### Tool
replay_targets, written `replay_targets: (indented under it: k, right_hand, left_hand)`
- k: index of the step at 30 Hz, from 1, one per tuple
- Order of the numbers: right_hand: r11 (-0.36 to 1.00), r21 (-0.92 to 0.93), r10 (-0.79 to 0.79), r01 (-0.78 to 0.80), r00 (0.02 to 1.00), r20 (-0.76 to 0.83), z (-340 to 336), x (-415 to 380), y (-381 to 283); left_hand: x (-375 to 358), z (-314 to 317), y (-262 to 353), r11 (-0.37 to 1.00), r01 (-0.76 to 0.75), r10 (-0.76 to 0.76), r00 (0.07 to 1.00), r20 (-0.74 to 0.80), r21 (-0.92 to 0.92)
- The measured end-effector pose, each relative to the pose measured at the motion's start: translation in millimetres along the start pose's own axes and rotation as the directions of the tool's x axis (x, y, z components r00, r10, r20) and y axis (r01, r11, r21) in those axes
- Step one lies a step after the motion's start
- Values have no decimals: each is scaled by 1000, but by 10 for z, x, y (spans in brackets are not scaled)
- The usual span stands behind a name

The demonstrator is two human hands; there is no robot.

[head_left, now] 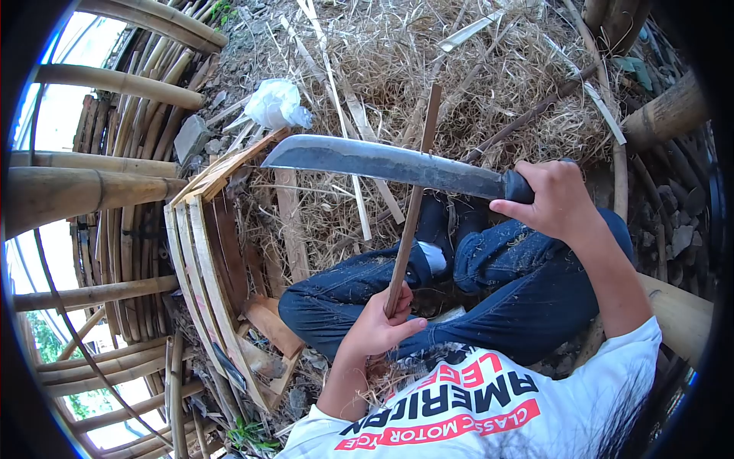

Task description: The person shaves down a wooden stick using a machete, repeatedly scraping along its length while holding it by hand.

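Observation:
My right hand [552,197] is closed round the dark handle of a large machete [367,159], whose broad blade points to the left. Lower down, my left hand [382,321] grips a thin brown wooden stick [408,229] near its lower end. The stick slants upward away from me. The blade lies across its upper part; whether the two touch is hard to tell. Below both hands are my crossed legs in blue jeans [527,283], with bits of fibre on them.
A slatted wooden crate [200,264] stands at the left, with a white plastic bag [277,105] beyond it. Dry shavings [428,84] and split strips cover the ground ahead. Bamboo poles [92,183] line the left side; a thick bamboo pole [667,111] lies at the right.

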State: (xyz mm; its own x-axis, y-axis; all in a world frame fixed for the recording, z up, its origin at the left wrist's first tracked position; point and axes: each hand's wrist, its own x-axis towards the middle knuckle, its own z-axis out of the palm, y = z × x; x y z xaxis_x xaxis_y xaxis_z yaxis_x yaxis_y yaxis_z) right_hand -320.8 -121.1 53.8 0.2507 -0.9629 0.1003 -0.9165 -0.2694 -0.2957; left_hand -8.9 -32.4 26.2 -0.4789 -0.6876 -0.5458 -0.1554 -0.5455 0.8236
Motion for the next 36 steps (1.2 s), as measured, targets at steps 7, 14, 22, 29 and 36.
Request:
replay_targets:
  k: [7, 14, 22, 29, 36]
  right_hand:
    - [995, 13, 101, -102, 993, 66, -111, 51, 44]
    - [940, 93, 328, -328, 945, 15, -172, 53, 189]
    - [898, 304, 349, -319, 936, -48, -217, 44, 19]
    - [850, 497, 228, -173, 972, -53, -156, 2, -94]
    - [848, 527, 17, -50, 998, 66, -87, -56, -133]
  left_hand:
    - [-156, -64, -158, 998, 38, -35, 998, 59, -54]
    - [-317, -113, -194, 997, 42, -36, 993, 108, -58]
    - [-24, -248, -315, 931, 45, 43, 972, 231, -363]
    - [162, -77, -268, 825, -14, 111, 984, 137, -565]
    - [262, 40, -198, 951, -33, 42, 999, 24, -307]
